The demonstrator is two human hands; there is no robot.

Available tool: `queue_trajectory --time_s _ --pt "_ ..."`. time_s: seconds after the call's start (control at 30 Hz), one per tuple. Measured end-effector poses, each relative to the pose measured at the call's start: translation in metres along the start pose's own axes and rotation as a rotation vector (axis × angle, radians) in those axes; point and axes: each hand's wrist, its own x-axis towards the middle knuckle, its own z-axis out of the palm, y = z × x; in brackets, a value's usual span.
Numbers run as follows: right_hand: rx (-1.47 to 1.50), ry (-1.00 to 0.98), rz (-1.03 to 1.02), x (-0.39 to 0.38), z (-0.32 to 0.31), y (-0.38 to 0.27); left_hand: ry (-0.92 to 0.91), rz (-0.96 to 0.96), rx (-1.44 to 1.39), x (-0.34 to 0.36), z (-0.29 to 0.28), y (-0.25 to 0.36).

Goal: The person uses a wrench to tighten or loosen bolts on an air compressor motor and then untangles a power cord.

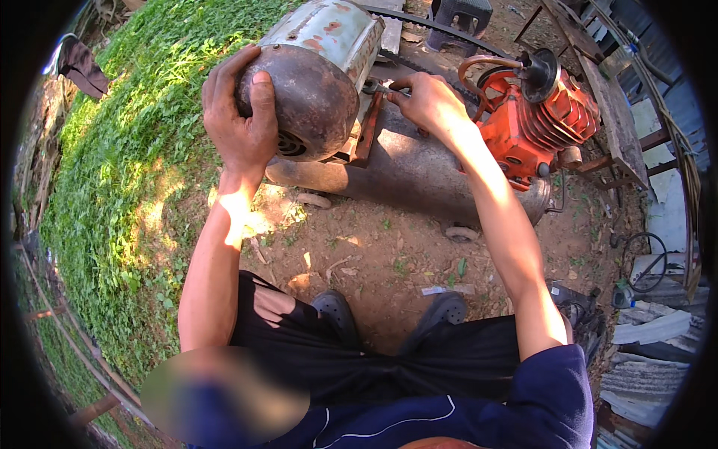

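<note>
My left hand (239, 123) grips the dark rusty end cover (314, 101) of a grey-blue electric motor (325, 37), fingers bent over its curve and thumb along it. The motor sits on a rusty metal bracket (363, 142) atop a horizontal steel tank (411, 179) with small wheels. Beside the motor's right side, my right hand (426, 105) is closed on a metal wrench (378, 87), whose head is at the mount. A black belt (441, 26) runs behind. To the right of my right hand is an orange compressor pump (531, 127) with a black round air filter (538, 75).
A black plastic stool (456, 15) stands behind. A wooden plank on a rusty frame (613, 120) and corrugated sheets (654, 359) line the right. Weedy grass (120, 187) covers the left, where a dark cloth (82, 67) lies. My sandalled feet (434, 322) are on dirt ground below.
</note>
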Motion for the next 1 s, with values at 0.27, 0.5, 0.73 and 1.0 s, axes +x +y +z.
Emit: queue_trajectory --time_s 0.27,0.5,0.73,1.0 --pt "-0.049 -0.016 -0.032 0.016 -0.01 0.014 0.006 0.004 -0.005 -0.001 0.001 -0.003" --pt "-0.01 0.023 -0.196 0.026 -0.002 0.024 0.009 0.019 -0.022 -0.001 0.0 -0.005" --pt "-0.023 0.018 -0.176 0.037 0.014 0.037 0.022 0.054 -0.004 0.001 0.004 -0.004" --pt "-0.241 0.121 -0.122 0.015 0.024 0.018 0.06 0.09 0.024 -0.001 0.005 -0.007"
